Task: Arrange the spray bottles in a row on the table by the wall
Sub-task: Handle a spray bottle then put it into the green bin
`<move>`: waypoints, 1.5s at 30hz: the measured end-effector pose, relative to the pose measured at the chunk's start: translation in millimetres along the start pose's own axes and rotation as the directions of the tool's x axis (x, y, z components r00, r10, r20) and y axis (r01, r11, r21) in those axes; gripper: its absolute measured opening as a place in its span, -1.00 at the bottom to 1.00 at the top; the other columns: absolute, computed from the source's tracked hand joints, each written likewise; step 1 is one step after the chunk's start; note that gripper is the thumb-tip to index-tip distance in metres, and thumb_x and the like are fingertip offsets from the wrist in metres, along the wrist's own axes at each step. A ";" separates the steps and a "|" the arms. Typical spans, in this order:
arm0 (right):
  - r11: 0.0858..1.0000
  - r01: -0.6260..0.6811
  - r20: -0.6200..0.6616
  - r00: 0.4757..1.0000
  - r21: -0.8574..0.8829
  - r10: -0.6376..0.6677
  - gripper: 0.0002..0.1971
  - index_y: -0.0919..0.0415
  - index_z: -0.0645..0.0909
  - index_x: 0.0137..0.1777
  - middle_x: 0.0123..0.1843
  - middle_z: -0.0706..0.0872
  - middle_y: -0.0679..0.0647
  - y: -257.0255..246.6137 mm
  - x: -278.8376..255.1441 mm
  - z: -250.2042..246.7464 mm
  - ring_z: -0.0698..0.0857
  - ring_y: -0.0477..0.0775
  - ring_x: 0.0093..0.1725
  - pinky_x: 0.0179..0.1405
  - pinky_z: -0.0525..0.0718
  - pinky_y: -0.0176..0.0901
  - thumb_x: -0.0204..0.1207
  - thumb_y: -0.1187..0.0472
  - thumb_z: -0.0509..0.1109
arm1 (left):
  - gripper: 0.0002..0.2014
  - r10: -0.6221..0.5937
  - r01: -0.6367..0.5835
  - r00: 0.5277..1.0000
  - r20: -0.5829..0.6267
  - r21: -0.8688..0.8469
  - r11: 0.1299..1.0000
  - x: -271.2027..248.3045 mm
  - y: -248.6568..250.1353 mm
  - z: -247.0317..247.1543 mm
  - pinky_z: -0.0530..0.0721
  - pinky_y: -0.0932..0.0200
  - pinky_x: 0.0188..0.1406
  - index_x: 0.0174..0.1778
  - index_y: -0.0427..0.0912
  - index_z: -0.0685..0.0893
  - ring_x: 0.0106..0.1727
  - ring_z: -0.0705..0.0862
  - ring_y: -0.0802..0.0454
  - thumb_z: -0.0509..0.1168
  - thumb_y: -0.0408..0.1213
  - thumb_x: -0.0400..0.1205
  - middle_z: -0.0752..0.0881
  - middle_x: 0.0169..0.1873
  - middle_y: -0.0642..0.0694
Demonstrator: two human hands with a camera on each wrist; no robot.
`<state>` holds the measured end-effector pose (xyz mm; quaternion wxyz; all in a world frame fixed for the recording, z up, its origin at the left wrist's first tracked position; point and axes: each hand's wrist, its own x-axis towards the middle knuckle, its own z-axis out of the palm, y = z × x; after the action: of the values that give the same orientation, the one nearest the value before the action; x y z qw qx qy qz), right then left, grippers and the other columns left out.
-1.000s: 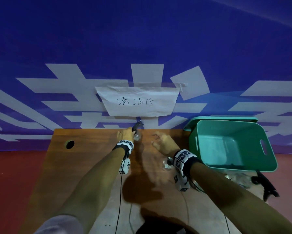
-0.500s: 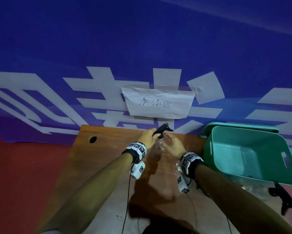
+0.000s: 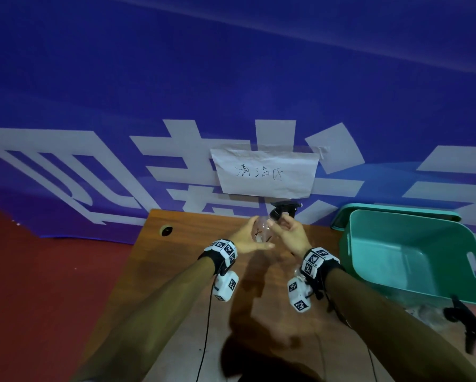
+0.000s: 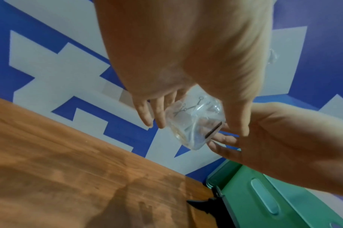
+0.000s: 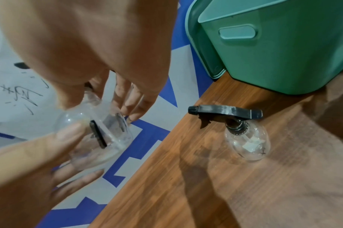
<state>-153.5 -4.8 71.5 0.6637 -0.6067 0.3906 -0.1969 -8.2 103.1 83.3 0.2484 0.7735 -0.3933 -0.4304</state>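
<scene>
A clear spray bottle (image 3: 261, 230) with a black trigger head (image 3: 283, 212) is held up in front of the blue wall, above the back edge of the wooden table (image 3: 176, 271). My right hand (image 3: 286, 232) grips its neck and shoulder with thumb and fingers (image 5: 127, 106). My left hand (image 3: 245, 239) cups the lower body with straight fingers (image 4: 147, 114) and an outstretched thumb. A second clear spray bottle (image 5: 246, 141) stands upright on the table near the wall, to the right of the held one; in the head view my right wrist mostly hides it.
A teal basket (image 3: 350, 244) stands at the table's back right, its lid (image 3: 396, 209) leaning against the wall behind it. Another clear bottle with a black trigger (image 3: 468, 329) lies by the basket's front corner. A paper sign (image 3: 264, 172) is taped to the wall. The table has a cable hole (image 3: 166, 230).
My right hand came in from beside the bottle and took its neck. The bottle rose off the table's back edge, and my left hand's grip loosened into a cupping hold.
</scene>
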 end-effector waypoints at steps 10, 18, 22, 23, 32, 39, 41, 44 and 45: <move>0.988 0.009 -0.126 0.992 -0.152 -0.029 -0.29 0.25 0.33 0.74 0.25 0.64 -0.01 -23.5 -19.6 2.2 0.61 -0.06 0.23 0.22 0.50 -0.24 0.73 -0.15 0.34 | -0.36 -0.044 0.037 0.990 -0.137 -0.058 0.998 2.2 15.6 12.9 0.70 0.00 0.09 0.15 0.07 0.51 0.05 0.67 0.04 0.63 0.10 0.23 0.70 0.09 0.02; 0.916 -0.013 -0.229 0.970 -0.401 -0.087 -0.44 0.15 0.43 -0.27 -0.43 0.61 0.02 -23.4 -21.4 -5.5 0.56 0.07 -0.41 -0.37 0.50 -0.05 0.60 -0.37 0.31 | -0.24 -0.002 -0.001 0.993 -0.121 -0.021 1.000 -8.9 29.2 13.0 0.61 0.14 0.14 0.50 -0.12 0.39 0.25 0.61 0.00 0.60 -0.23 0.41 0.60 0.34 -0.06; 0.953 -0.113 -0.260 0.965 -0.280 0.038 -0.43 0.10 0.39 -0.40 -0.50 0.55 0.01 -25.3 -18.0 -5.0 0.51 0.06 -0.46 -0.39 0.46 -0.09 0.56 -0.35 0.39 | -0.14 0.009 -0.005 0.997 -0.073 0.043 0.999 -13.0 26.8 12.6 0.67 -0.04 0.31 0.59 -0.09 0.36 0.33 0.62 -0.04 0.61 -0.15 0.39 0.56 0.41 -0.04; 0.955 -0.140 -0.270 0.961 -0.263 0.066 -0.43 0.11 0.40 -0.43 -0.51 0.55 0.02 -25.1 -17.2 -4.3 0.51 0.06 -0.47 -0.41 0.45 -0.10 0.55 -0.33 0.40 | -0.16 0.013 -0.008 0.997 -0.071 0.072 0.997 -14.0 27.3 13.2 0.69 -0.08 0.30 0.56 -0.08 0.37 0.30 0.64 -0.06 0.61 -0.13 0.38 0.58 0.38 -0.04; 0.955 -0.209 -0.376 0.919 -0.209 0.119 -0.56 0.33 0.69 -0.28 -0.34 0.73 0.11 -31.5 -16.1 -1.0 0.66 0.13 -0.33 -0.36 0.49 -0.09 0.54 -0.08 0.37 | -0.33 0.086 -0.049 0.969 -0.232 0.162 0.986 -16.5 38.9 37.4 0.69 0.13 -0.04 0.29 -0.13 0.42 0.06 0.66 -0.03 0.63 -0.19 0.37 0.63 0.11 -0.02; 0.989 -0.113 -0.296 0.952 -0.097 0.080 -0.50 0.22 0.51 -0.37 -0.48 0.46 0.18 -14.8 -14.0 -12.2 0.43 0.05 -0.46 -0.38 0.42 -0.09 0.51 -0.22 0.43 | -0.37 0.044 -0.029 0.996 -0.072 0.199 0.980 -10.3 41.2 18.9 0.69 0.12 -0.13 0.23 -0.07 0.46 0.03 0.69 -0.06 0.64 -0.12 0.34 0.66 0.04 -0.01; 0.988 -0.110 -0.293 0.953 -0.104 0.075 -0.50 0.21 0.51 -0.40 -0.52 0.47 0.15 -14.2 -15.2 -11.7 0.44 0.04 -0.49 -0.37 0.44 -0.07 0.56 -0.19 0.42 | -0.34 0.049 -0.031 0.996 -0.079 0.218 0.975 -9.7 42.8 18.8 0.72 0.09 -0.07 0.25 -0.07 0.45 0.05 0.70 -0.06 0.65 -0.14 0.33 0.67 0.07 -0.04; 0.982 -0.152 -0.336 0.936 -0.112 0.106 -0.44 0.33 0.60 -0.41 -0.51 0.58 0.13 -15.5 -14.6 -12.3 0.53 0.08 -0.48 -0.34 0.57 0.01 0.49 -0.21 0.36 | -0.34 0.094 -0.058 0.985 -0.143 0.235 0.970 -10.5 46.8 28.0 0.74 0.11 0.03 0.26 -0.09 0.42 0.08 0.69 -0.04 0.64 -0.25 0.35 0.64 0.12 -0.05; 0.978 -0.171 -0.345 0.931 -0.119 0.121 -0.40 0.41 0.65 -0.35 -0.47 0.65 0.16 -16.9 -13.4 -12.7 0.58 0.11 -0.44 -0.31 0.63 0.03 0.46 -0.22 0.35 | -0.36 0.100 -0.060 0.980 -0.170 0.225 0.973 -10.4 47.0 32.0 0.72 0.13 0.05 0.25 -0.06 0.41 0.09 0.66 -0.02 0.63 -0.28 0.37 0.62 0.12 -0.05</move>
<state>-167.8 -6.4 91.9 0.5538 -0.5807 0.5555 -0.2181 -57.6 83.5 106.0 0.2139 0.8153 -0.4451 -0.3023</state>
